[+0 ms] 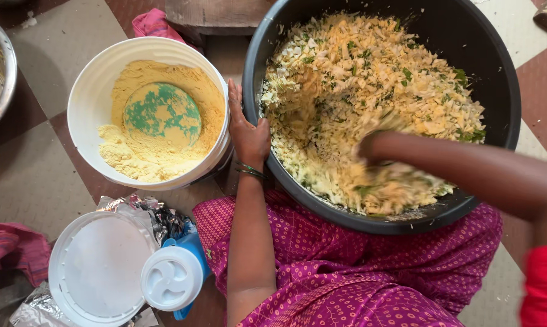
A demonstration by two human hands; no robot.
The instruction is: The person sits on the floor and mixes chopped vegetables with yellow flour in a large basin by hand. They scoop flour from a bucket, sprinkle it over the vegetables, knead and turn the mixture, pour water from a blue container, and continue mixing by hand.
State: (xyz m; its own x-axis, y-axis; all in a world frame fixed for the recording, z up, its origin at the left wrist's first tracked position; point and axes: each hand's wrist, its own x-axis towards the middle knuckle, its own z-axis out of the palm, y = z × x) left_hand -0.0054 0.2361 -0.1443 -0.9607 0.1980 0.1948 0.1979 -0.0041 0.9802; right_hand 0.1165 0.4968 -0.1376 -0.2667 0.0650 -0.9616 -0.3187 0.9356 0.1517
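Black round plastic tub [503, 91] feels heavy, so my left hand [249, 136] clamps its rim. My right hand [370, 148], blurred, digs into soft, loose shredded yellow-green mix [358, 72]; its grip I cannot tell.

Soft daylight, motion blur mid-tub
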